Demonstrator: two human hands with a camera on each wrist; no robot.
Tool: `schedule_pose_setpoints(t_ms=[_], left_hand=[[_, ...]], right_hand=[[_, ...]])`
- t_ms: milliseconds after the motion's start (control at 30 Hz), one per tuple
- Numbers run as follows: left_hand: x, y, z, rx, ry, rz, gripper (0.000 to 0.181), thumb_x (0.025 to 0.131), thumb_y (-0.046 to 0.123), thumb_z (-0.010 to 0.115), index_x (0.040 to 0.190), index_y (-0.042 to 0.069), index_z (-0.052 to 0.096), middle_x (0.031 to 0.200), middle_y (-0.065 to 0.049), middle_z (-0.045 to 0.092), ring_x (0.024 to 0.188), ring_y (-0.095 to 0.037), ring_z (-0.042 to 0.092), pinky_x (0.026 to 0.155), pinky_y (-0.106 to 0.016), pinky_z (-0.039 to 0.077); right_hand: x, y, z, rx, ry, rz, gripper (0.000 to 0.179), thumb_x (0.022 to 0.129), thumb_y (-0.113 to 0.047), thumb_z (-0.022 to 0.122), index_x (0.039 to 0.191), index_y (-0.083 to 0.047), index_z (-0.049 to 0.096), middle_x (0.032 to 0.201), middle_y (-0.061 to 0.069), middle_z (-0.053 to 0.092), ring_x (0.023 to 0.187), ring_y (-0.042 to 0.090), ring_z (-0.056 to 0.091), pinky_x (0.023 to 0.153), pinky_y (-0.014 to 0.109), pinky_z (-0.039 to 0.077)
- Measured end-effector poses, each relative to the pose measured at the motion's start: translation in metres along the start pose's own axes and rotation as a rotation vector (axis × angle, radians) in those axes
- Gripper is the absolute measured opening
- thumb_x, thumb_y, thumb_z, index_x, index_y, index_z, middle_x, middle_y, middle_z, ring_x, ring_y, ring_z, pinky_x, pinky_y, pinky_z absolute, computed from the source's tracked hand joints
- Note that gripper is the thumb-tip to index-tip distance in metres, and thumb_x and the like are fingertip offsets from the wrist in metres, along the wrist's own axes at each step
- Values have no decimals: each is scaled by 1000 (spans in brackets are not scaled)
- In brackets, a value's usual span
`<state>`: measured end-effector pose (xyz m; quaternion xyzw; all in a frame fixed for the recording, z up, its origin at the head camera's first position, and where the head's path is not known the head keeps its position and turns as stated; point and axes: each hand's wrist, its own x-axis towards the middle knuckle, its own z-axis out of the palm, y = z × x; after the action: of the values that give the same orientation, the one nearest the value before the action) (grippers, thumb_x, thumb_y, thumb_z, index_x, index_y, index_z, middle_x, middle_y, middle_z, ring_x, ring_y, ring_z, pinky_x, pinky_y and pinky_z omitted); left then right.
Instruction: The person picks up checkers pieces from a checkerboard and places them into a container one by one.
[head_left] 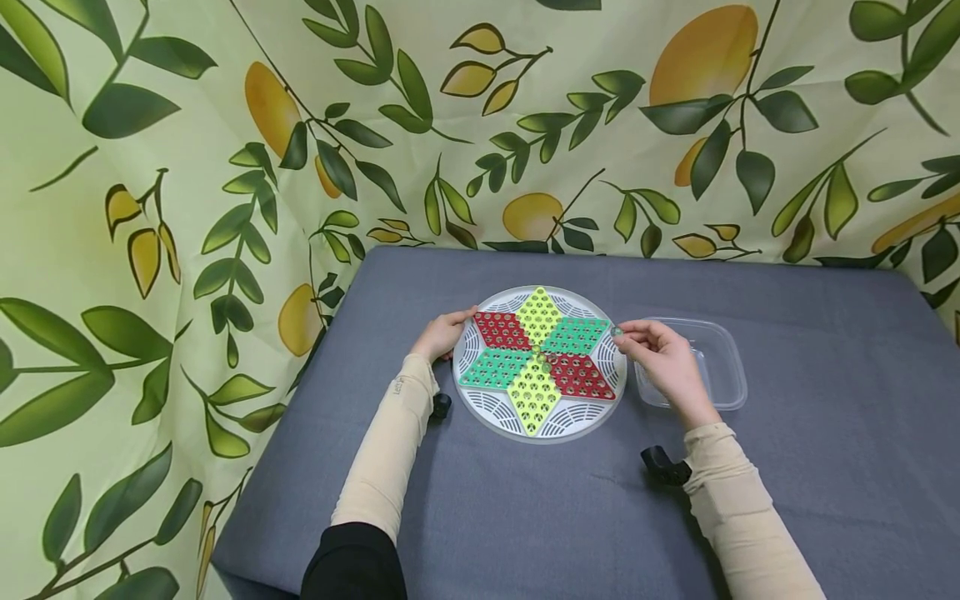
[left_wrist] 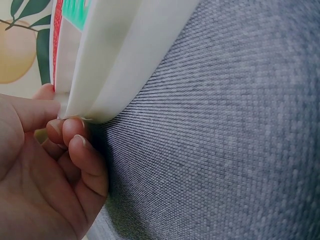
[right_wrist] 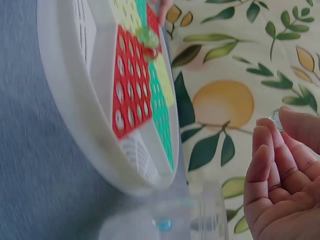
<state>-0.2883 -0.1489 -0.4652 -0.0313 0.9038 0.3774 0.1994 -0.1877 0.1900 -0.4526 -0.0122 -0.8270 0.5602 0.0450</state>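
A round white Chinese checkers board [head_left: 480,408] with a red, green and yellow star of holes lies on the table. My left hand [head_left: 441,336] grips its left rim, thumb above and fingertips curled under the edge in the left wrist view. Thumb and fingertips of my right hand [head_left: 667,362] pinch a small clear marble [right_wrist: 275,120], raised near the board's right edge. Around the star's middle, a few greenish and reddish marbles [right_wrist: 147,36] show, blurred in the right wrist view.
Right of the board stands a clear plastic container [head_left: 738,375], partly behind my right hand, with a blue marble [right_wrist: 164,225] in it. Grey cloth [head_left: 540,517] covers the table. A leaf-patterned curtain [head_left: 465,167] hangs behind and at the left.
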Motion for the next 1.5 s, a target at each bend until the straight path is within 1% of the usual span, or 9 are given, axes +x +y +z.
schedule_pose_setpoints(t_ms=[133, 167, 233, 433, 633, 867, 1167, 1333, 1500], left_hand=[[-1, 0, 0, -17, -2, 3, 39, 101, 32, 31, 136, 47, 40, 141, -2, 47, 39, -14, 33, 42, -26, 35], [-1, 0, 0, -20, -1, 0, 38, 101, 33, 31, 136, 47, 40, 141, -2, 47, 40, -14, 33, 42, -26, 35], [-1, 0, 0, -22, -4, 2, 38, 101, 33, 31, 136, 47, 40, 141, -2, 47, 40, -14, 33, 42, -26, 35], [-4, 2, -2, -10, -1, 10, 39, 101, 32, 31, 136, 46, 40, 141, -4, 46, 40, -13, 33, 43, -26, 35], [-4, 1, -2, -9, 1, 0, 39, 101, 32, 31, 136, 47, 40, 141, -3, 46, 39, -13, 32, 43, -25, 35], [-4, 0, -1, -11, 4, -9, 39, 101, 31, 31, 136, 47, 40, 142, -3, 45, 39, -13, 32, 43, -26, 35], [-4, 1, -1, -19, 6, -7, 39, 101, 32, 31, 136, 47, 41, 141, -3, 46, 39, -13, 33, 43, -25, 35], [-5, 3, -1, -21, 3, -3, 39, 101, 33, 31, 136, 46, 41, 142, -3, 46, 40, -13, 33, 43, -26, 35], [-6, 4, -2, -36, -2, 4, 39, 101, 32, 32, 136, 45, 41, 141, -5, 46, 40, -13, 33, 44, -26, 35]], right_hand=[[23, 53, -8, -13, 72, -10, 39, 84, -45, 65, 111, -16, 63, 86, -10, 63, 77, 0, 61, 65, 15, 47], [27, 61, -10, -14, 91, -5, 39, 84, -46, 66, 111, -18, 63, 85, -10, 63, 76, 0, 61, 64, 15, 46], [29, 64, -16, -29, 89, 6, 42, 84, -47, 65, 112, -17, 63, 86, -9, 64, 77, 2, 61, 65, 17, 47], [17, 37, -28, -35, 72, 60, 46, 84, -49, 63, 112, -13, 61, 81, -19, 61, 75, -4, 58, 65, 15, 47], [4, 4, -32, -64, 30, 101, 39, 90, -29, 60, 115, 2, 56, 75, -24, 58, 72, -6, 56, 68, 17, 48], [6, 7, -32, -64, 21, 146, 36, 89, -21, 61, 115, 4, 57, 76, -19, 63, 70, -6, 57, 65, 17, 48], [7, 10, -38, -121, -40, 159, 43, 91, -29, 58, 119, 4, 54, 73, -27, 57, 72, -5, 57, 64, 20, 46], [8, 11, -39, -146, -58, 160, 42, 92, -28, 58, 119, 3, 55, 74, -26, 58, 71, -5, 57, 61, 22, 45], [10, 12, -40, -166, -64, 143, 39, 92, -26, 58, 118, 3, 57, 76, -23, 59, 72, -5, 57, 64, 19, 47]])
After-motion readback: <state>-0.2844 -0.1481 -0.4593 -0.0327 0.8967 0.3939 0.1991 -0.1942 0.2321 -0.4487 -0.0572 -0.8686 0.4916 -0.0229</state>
